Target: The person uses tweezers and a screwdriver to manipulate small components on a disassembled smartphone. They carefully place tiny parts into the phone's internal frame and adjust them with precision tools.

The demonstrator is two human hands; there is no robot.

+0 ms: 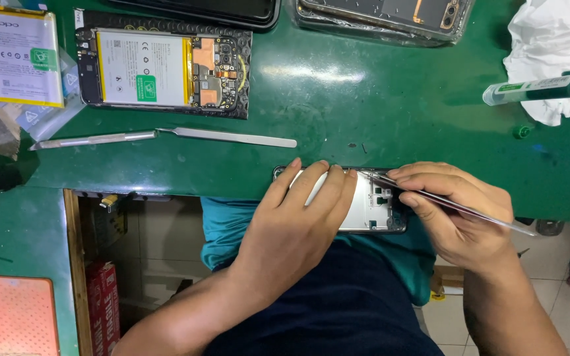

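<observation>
White phone frame [371,207] under flat left hand [298,217]; right hand [460,217] grip pinching tweezers [456,206].

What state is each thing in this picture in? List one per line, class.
Left hand: pressed flat on phone frame.
Right hand: gripping tweezers.
Tweezers: tips at frame's top edge.
Phone frame: open, emptied, at table edge.
Opened phone: back off, battery exposed.
Metal spudger: lying unused.
Syringe tube: resting on tissue.
</observation>
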